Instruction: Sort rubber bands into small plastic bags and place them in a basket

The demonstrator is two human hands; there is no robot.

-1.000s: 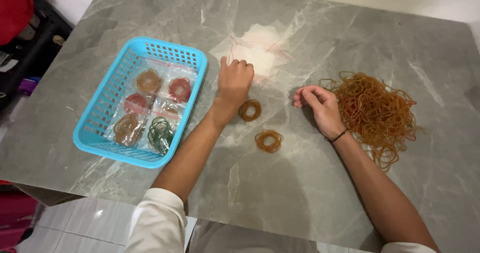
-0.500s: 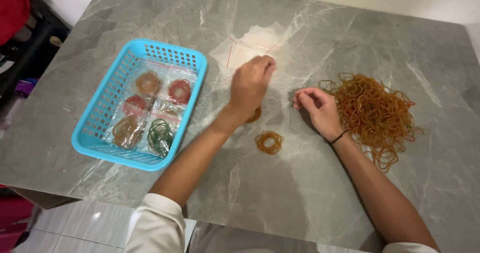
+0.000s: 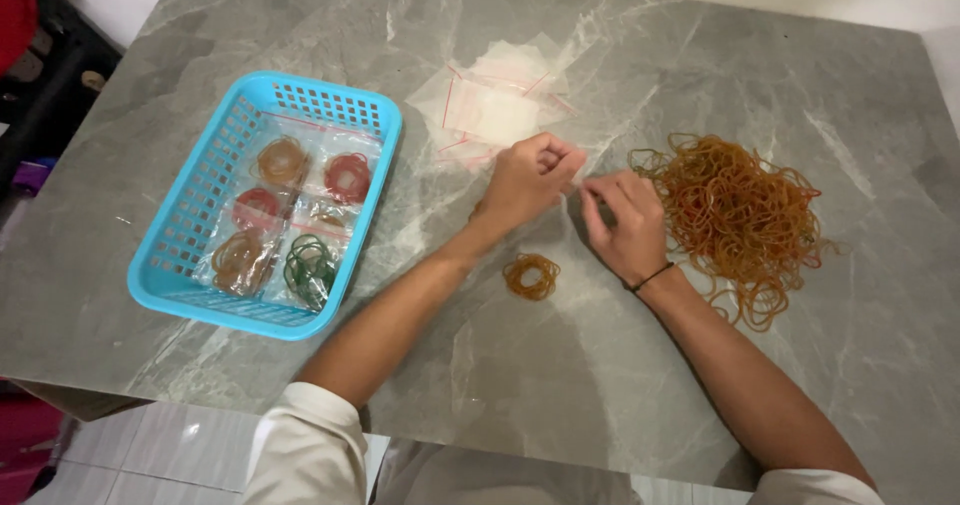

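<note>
Closest to me, a small bundle of tan rubber bands [image 3: 531,276] is lying on the grey marble table [image 3: 560,395], just in front of both wrists and touching neither. I am judging it easy to knock: if either forearm is dragging back low, it could be sweeping that bundle out of its neat ring.

Just beyond it, my left hand [image 3: 525,179] is curling its fingers [image 3: 556,155] inward, pinched at the tips; my right hand [image 3: 625,227] is mirroring it, fingers [image 3: 600,190] bent and nearly meeting the left ones. I cannot tell what is sitting between them; anything there is too thin or clear to make out. If it is a slippery bag, a light pinch could be letting it slide away.

To the right, the big loose heap of rubber bands [image 3: 740,215] is lying just beside my right hand, and strands could be snagging on the dark wrist band [image 3: 650,278].

To the left, the blue basket [image 3: 190,300] is holding filled bags of bands [image 3: 285,220].

Farthest, the stack of empty clear bags [image 3: 495,105] is fanning out loosely; a brush could be scattering them.
</note>
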